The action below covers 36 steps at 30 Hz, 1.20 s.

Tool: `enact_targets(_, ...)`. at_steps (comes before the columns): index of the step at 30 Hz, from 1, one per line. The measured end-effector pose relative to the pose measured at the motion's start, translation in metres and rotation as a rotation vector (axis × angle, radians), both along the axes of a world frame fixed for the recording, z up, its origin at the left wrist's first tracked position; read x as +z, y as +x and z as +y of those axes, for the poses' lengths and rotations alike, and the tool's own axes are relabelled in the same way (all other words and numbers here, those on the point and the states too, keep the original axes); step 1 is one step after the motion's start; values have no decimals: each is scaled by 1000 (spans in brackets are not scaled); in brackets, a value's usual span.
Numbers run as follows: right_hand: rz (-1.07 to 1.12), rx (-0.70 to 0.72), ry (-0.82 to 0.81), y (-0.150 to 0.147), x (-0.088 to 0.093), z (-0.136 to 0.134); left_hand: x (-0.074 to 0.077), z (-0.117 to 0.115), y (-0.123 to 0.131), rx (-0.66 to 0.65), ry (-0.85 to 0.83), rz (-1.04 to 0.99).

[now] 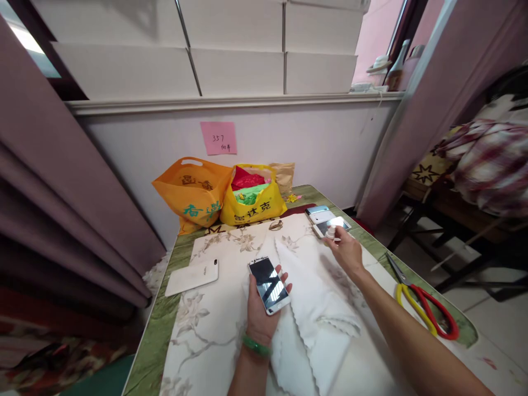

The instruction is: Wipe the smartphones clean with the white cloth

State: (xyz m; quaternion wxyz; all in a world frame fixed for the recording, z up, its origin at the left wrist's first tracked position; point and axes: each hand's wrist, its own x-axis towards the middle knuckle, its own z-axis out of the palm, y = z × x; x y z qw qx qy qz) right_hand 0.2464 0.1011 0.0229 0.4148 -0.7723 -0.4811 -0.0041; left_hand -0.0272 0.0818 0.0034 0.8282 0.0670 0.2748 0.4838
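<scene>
My left hand (264, 313) is wrapped round a white-framed smartphone (270, 286), screen up, above the table. The screen is dark with window reflections, and its top edge looks chipped. Out to the right, my right hand (346, 250) pinches a small white bottle (331, 231), of which only the top part shows. It is over or beside the lit screen of a second phone (340, 224); whether they touch I cannot tell. Between my hands a white cloth (313, 308) with scalloped edges lies spread out. Another white phone (193, 278) rests back up on the left.
Large scissors (418, 300) with red and yellow handles lie at the right edge. An orange bag (193, 192) and a stuffed yellow bag (253, 206) stand at the back. More phones (317, 212) lie back right on the flowered tablecloth (198, 335).
</scene>
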Motion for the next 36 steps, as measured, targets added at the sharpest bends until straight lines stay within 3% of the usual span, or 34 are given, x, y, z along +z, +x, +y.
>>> enact_targets(3,-37,-79,-19,21,-11,-16,1,0,1,-5,-1,1)
enact_targets(13,-35,-32,-155,34,-47,-30,5,-5,1,16,4,21)
enact_targets(17,-16,-31,-138,36,-51,-34,6,-6,1,18,4,23)
enact_targets(20,12,-44,-102,25,-43,-31,6,-6,0,6,12,20)
enact_targets(25,56,205,-79,-18,-21,-2,1,-4,0,-11,20,-13)
enact_targets(28,-6,274,-104,-43,-12,26,0,-4,0,-6,17,-20)
enact_targets(32,-29,300,-115,-65,-10,57,0,-4,0,-7,-17,-13)
enact_targets(36,-35,333,-149,-78,-18,69,2,-3,1,-5,-30,-12)
